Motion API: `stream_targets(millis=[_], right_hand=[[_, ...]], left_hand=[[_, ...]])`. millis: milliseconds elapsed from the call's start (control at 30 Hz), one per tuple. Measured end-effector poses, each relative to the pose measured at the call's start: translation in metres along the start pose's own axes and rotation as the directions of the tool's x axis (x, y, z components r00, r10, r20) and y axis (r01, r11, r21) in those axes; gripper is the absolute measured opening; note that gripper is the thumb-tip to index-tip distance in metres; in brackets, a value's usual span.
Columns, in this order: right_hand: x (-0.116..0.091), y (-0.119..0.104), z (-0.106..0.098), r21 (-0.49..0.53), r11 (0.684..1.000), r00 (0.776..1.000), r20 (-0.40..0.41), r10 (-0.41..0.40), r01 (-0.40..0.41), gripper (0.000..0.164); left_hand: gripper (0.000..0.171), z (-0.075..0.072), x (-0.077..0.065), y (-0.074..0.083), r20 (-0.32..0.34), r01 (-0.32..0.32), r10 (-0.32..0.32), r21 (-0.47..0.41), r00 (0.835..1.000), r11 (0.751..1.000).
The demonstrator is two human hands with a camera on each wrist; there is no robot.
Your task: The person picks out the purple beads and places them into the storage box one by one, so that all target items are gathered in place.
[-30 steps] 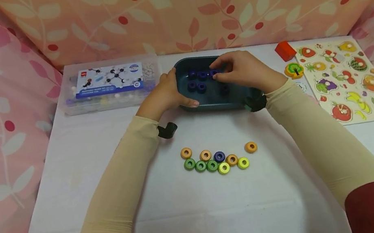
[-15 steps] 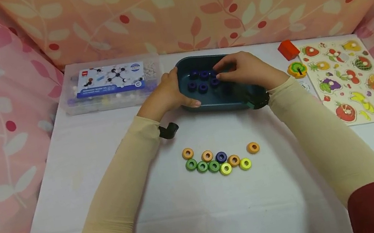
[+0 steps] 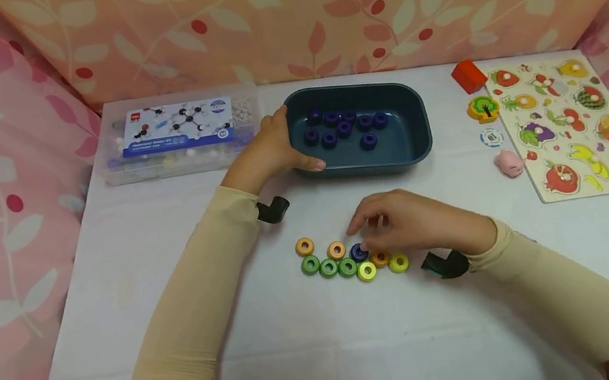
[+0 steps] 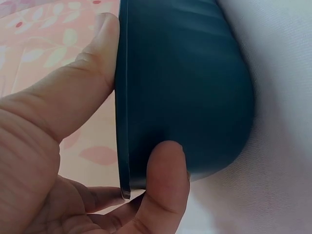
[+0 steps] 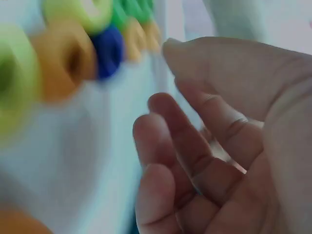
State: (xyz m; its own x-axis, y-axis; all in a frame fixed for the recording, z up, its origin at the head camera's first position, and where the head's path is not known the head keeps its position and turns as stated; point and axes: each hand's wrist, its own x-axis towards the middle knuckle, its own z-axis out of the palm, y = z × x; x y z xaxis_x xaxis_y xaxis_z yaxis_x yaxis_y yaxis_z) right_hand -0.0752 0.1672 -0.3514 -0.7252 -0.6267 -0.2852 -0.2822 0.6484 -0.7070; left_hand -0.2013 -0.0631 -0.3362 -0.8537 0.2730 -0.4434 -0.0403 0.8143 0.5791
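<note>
My left hand (image 3: pixel 268 152) grips the left end of a dark teal plastic tub (image 3: pixel 424 146), thumb and fingers on its rim and outer wall (image 4: pixel 195 92). Several dark blue ring-shaped beads (image 3: pixel 368 141) lie inside the tub. Above a cluster of beads on the table hovers my right hand (image 3: pixel 415 222), fingers loosely bent with nothing between them. Its thumb tip is right at a blue bead (image 3: pixel 358 252). Around that one lie orange beads (image 3: pixel 304 246), green beads (image 3: pixel 310 265) and yellow beads (image 3: pixel 366 271). Another orange bead (image 5: pixel 22 224) shows only in the right wrist view.
A clear molecular model kit box (image 3: pixel 179 164) stands at the back left. Toward the right lie a fruit puzzle board (image 3: pixel 562 157), a red block (image 3: pixel 469 77), a tree piece (image 3: pixel 483 109), a round token (image 3: pixel 492 137) and a pink pig figure (image 3: pixel 509 163).
My right hand has left the tub and come down toward me, over the beads on the table. More blue beads now show in the tub. The left hand has kept its place.
</note>
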Motion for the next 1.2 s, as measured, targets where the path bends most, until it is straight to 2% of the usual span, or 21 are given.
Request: stream_targets(millis=[100,267,467,800,900,1033,1200], right_hand=[[-0.003,0.001,0.015,0.009,1.0,0.999,0.047,0.014,-0.015,0.021],[-0.002,0.005,0.026,-0.034,0.999,0.999,0.03,0.018,-0.017,0.02],[0.0,0.006,0.027,-0.092,0.996,1.0,0.006,0.016,-0.015,0.02],[0.001,0.005,0.022,-0.099,0.995,0.999,0.025,0.024,-0.021,0.023],[0.0,0.001,0.012,-0.112,0.993,1.0,-0.004,0.022,-0.023,0.024],[0.0,-0.002,-0.018,-0.121,0.993,0.994,-0.108,0.004,-0.018,0.028],[0.014,0.001,-0.062,-0.103,0.989,0.961,-0.266,0.073,-0.104,0.03]], left_hand=[[0.136,0.0,0.001,-0.001,0.004,-0.001,0.001,-0.005,1.0,1.0],[0.137,0.0,0.002,-0.002,0.01,0.006,-0.006,-0.002,1.0,1.0],[0.136,-0.001,0.001,-0.001,0.01,0.0,0.0,0.002,1.0,1.0],[0.137,-0.002,0.0,0.001,0.009,-0.001,0.001,0.005,1.0,1.0],[0.137,-0.001,0.0,0.001,0.008,0.0,0.0,0.004,1.0,1.0],[0.137,-0.001,0.0,0.002,0.004,0.005,-0.005,0.003,1.0,1.0],[0.137,0.0,0.001,0.001,0.002,0.002,-0.002,-0.003,1.0,1.0]])
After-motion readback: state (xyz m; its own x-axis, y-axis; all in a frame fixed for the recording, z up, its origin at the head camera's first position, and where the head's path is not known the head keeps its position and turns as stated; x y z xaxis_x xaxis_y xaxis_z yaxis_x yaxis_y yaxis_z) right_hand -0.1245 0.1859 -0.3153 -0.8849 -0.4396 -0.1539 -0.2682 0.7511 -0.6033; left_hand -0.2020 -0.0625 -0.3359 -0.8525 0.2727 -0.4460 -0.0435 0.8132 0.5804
